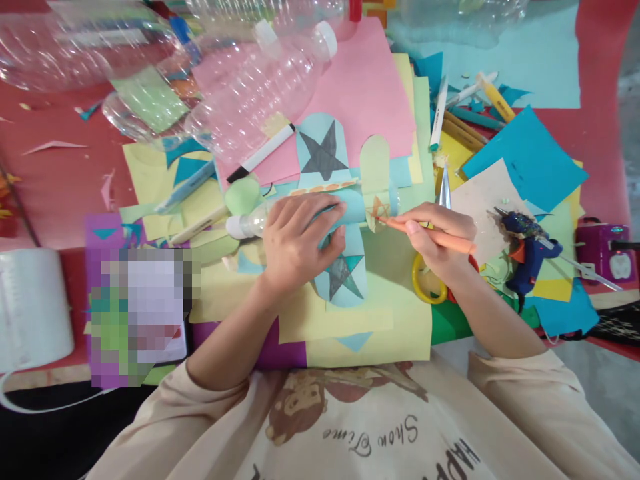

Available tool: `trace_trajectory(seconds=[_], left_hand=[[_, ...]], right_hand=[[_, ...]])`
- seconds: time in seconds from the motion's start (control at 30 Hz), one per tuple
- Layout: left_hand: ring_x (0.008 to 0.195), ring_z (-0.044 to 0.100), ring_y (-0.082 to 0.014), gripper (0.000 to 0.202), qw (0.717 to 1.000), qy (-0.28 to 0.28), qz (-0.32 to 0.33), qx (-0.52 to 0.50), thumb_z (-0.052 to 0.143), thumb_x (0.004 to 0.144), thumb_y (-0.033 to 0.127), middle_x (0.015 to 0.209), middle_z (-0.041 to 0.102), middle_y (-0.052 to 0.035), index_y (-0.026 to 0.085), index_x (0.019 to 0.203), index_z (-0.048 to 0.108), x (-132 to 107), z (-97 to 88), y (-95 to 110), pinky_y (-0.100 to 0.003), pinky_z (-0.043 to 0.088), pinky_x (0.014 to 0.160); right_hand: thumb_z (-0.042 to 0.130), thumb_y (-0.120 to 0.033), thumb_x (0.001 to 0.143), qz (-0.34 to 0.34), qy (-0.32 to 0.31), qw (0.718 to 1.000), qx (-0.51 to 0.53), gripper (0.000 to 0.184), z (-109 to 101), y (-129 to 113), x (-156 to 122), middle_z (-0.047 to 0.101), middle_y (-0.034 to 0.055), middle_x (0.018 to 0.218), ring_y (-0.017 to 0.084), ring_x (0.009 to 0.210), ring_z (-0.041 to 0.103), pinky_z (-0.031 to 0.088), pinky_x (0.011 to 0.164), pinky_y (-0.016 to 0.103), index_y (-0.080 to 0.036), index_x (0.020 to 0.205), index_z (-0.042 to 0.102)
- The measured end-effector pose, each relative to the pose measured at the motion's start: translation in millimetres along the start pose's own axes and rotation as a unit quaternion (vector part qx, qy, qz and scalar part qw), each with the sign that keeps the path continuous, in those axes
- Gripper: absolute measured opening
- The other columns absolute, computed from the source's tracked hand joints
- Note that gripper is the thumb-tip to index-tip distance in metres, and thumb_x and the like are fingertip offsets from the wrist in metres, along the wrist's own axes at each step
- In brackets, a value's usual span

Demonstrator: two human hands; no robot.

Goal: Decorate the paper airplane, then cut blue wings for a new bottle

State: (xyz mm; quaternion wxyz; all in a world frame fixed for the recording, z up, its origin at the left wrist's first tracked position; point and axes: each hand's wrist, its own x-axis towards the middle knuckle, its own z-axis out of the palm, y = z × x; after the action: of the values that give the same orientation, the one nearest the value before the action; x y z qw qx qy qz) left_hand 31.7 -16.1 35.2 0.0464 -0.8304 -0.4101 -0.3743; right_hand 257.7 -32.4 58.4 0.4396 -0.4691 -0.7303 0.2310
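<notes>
My left hand [303, 243] is laid over a small plastic bottle [254, 223] wrapped in light blue paper, holding it down with curled fingers. Blue paper wings with dark stars [325, 152] stick out above and below the bottle. An orange marker [435, 237] is gripped in my right hand [437, 233]. Its tip touches a pale green paper strip [376, 167] at the bottle's right end, on an orange star [378, 212] drawn there. Part of the bottle is hidden under my left hand.
Large clear bottles [260, 93] lie on pink paper at the back. To the right are scissors with a yellow handle [430, 280], a blue glue gun [525, 267] and several markers [495, 97]. A white cylinder [35, 310] stands at far left, beside a blurred area.
</notes>
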Motion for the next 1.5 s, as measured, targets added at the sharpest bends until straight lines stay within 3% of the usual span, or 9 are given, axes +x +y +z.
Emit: trace_trajectory(seconds=[0.17,0.47,0.67,0.93,1.2,1.5], left_hand=[[0.092,0.069,-0.0194,0.018,1.0,0.003,0.003,0.006,0.056,0.083,0.02,0.098,0.073,-0.0027,0.023,0.099,0.065,-0.3,0.6,-0.6,-0.034,0.048,0.081],[0.092,0.069,-0.0202,0.017,1.0,-0.005,-0.004,0.003,0.056,0.084,0.021,0.098,0.074,-0.0031,0.023,0.097,0.066,0.4,-0.3,-0.1,-0.035,0.049,0.08],[0.091,0.069,-0.0199,0.016,1.0,-0.01,-0.013,0.005,0.055,0.085,0.022,0.098,0.073,-0.0029,0.024,0.097,0.066,-0.6,-0.2,-0.3,-0.035,0.048,0.08],[0.091,0.069,-0.0204,0.016,1.0,-0.001,0.002,0.011,0.055,0.084,0.021,0.097,0.074,-0.0037,0.022,0.096,0.066,0.4,-0.2,0.2,-0.035,0.049,0.079],[0.088,0.07,-0.0203,0.016,0.999,-0.004,0.003,0.034,0.056,0.083,0.022,0.094,0.075,-0.0032,0.023,0.094,0.067,1.9,-0.7,0.3,-0.035,0.051,0.077],[0.09,0.069,-0.0209,0.016,0.999,-0.024,-0.014,0.027,0.054,0.084,0.023,0.096,0.073,-0.0035,0.023,0.094,0.067,0.6,-0.8,0.5,-0.037,0.049,0.078]], right_hand=[[0.057,-0.021,0.088,0.006,0.031,0.999,0.004,0.012,1.1,3.6,-0.8,0.076,-0.0021,0.085,0.012,0.072,0.069,0.055,0.065,0.027,-0.024,0.089,0.069],[0.056,-0.019,0.087,0.013,-0.005,1.0,-0.01,0.016,-1.7,-2.4,1.1,0.073,-0.0018,0.071,0.012,0.065,0.067,0.053,0.058,0.027,-0.022,0.077,0.068],[0.058,-0.019,0.088,0.002,0.041,0.999,0.006,0.012,0.4,2.0,0.1,0.076,-0.001,0.083,0.011,0.07,0.068,0.054,0.063,0.026,-0.022,0.087,0.069],[0.057,-0.02,0.087,0.014,-0.002,1.0,-0.013,0.015,-1.9,-0.3,-0.4,0.072,-0.0022,0.07,0.012,0.065,0.067,0.052,0.058,0.028,-0.022,0.076,0.068],[0.058,-0.023,0.088,0.016,0.055,0.998,-0.002,0.011,1.2,2.6,-1.8,0.076,-0.0025,0.082,0.012,0.067,0.068,0.054,0.059,0.027,-0.024,0.085,0.069],[0.057,-0.023,0.088,0.006,0.027,1.0,-0.013,0.014,-1.2,3.5,-2.0,0.073,-0.0025,0.074,0.011,0.064,0.065,0.05,0.057,0.028,-0.023,0.078,0.068]])
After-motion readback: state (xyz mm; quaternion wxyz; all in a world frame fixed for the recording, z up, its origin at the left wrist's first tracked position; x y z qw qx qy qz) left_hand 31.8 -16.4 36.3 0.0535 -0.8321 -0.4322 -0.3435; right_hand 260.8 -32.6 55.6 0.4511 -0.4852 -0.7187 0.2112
